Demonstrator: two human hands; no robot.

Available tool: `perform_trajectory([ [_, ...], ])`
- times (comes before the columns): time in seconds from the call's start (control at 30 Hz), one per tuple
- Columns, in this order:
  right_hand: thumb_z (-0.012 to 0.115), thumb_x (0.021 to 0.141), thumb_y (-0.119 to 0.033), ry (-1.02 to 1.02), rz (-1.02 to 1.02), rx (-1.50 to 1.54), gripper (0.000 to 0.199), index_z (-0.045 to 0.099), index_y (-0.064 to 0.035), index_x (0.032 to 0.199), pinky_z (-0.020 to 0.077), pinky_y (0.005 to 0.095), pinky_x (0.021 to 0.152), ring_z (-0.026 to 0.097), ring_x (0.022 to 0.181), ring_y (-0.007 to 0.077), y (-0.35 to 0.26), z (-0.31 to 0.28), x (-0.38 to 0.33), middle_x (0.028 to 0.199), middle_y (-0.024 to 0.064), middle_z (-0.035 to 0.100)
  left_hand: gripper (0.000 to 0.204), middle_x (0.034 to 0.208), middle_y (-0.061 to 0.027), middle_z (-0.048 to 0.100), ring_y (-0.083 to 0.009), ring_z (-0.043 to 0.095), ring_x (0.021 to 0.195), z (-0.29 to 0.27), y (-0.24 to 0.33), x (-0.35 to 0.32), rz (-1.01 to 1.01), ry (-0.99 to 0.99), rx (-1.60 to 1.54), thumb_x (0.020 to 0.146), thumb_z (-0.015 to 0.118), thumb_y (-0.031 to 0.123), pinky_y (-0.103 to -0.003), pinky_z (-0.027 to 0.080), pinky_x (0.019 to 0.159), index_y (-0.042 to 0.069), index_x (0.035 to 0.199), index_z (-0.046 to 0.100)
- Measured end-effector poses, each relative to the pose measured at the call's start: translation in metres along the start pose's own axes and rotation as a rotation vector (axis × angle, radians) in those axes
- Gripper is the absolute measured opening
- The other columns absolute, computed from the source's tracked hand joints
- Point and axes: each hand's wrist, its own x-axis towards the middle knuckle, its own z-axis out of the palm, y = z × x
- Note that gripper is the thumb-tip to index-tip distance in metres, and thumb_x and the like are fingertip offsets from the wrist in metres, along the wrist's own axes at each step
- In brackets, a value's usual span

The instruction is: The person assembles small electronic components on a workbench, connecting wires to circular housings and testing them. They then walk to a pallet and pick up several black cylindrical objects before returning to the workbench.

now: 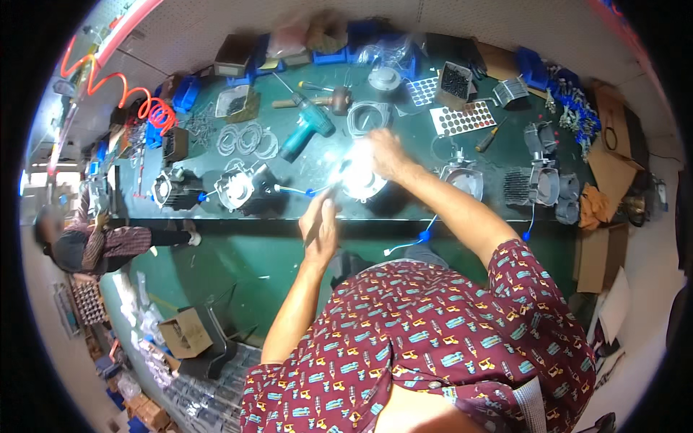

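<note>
Fingers of the right hand (388, 153) are bent over a round metal housing (363, 187), those of the left hand (320, 227) curled just before it; whether anything is gripped cannot be told through the glare. The housing is set near the front edge, seemingly for easy reach, with a teal power drill (312, 123) laid close by. Similar housings (240, 187) are lined along the green workbench (416, 135); at left, another person (86, 249) is seen.

A head-worn fisheye looks down across the bench (509, 150).
</note>
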Motion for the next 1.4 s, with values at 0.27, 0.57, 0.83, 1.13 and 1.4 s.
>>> perform_trajectory([
  [0.27, 0.057, 0.089, -0.018, -0.086, -0.067, 0.318, 0.03, 0.068, -0.0154, 0.117, 0.0473, 0.054, 0.089, 0.064, 0.109, 0.0333, 0.016, 0.027, 0.008, 0.109, 0.0115, 0.07, 0.036, 0.085, -0.0067, 0.07, -0.0089, 0.057, 0.065, 0.032, 0.0, 0.011, 0.057, 0.074, 0.273, 0.106, 0.053, 0.027, -0.026, 0.05, 0.059, 0.001, 0.129, 0.063],
  [0.57, 0.061, 0.087, -0.017, -0.058, -0.069, 0.254, 0.035, 0.068, -0.0164, 0.121, 0.0465, 0.051, 0.089, 0.064, 0.109, 0.0336, 0.017, 0.024, 0.007, 0.109, 0.0123, 0.069, 0.032, 0.077, -0.0084, 0.068, -0.0126, 0.062, 0.065, 0.036, 0.019, 0.03, 0.003, -0.005, 0.33, 0.105, 0.052, 0.023, -0.029, 0.053, 0.06, -0.001, 0.122, 0.065],
  [0.83, 0.063, 0.085, -0.017, -0.016, -0.037, 0.27, 0.03, 0.07, -0.0189, 0.114, 0.0466, 0.0494, 0.087, 0.065, 0.103, 0.0319, 0.015, 0.027, 0.003, 0.103, 0.0106, 0.069, 0.037, 0.092, -0.026, 0.068, -0.0321, 0.07, 0.075, 0.077, -0.012, -0.023, 0.147, 0.174, 0.509, 0.102, 0.052, 0.012, -0.037, 0.054, 0.073, -0.001, 0.137, 0.054],
  [1.13, 0.062, 0.086, -0.018, 0.01, -0.007, 0.294, 0.03, 0.071, -0.0182, 0.115, 0.0481, 0.0521, 0.085, 0.065, 0.103, 0.0338, 0.018, 0.025, 0.004, 0.103, 0.0113, 0.069, 0.037, 0.118, -0.0095, 0.069, -0.0141, 0.062, 0.1, 0.058, 0.006, -0.021, -0.157, 0.197, -0.125, 0.103, 0.053, 0.009, -0.026, 0.05, 0.088, -0.005, 0.137, 0.057],
  [1.4, 0.062, 0.085, -0.016, -0.026, -0.043, 0.284, 0.03, 0.069, -0.0182, 0.114, 0.0457, 0.0509, 0.087, 0.063, 0.106, 0.0338, 0.013, 0.02, 0.004, 0.105, 0.0117, 0.069, 0.031, 0.094, -0.0135, 0.073, -0.0174, 0.068, 0.084, 0.006, 0.021, 0.03, -0.065, -0.033, 0.199, 0.096, 0.061, 0.017, -0.031, 0.054, 0.074, -0.007, 0.115, 0.068],
])
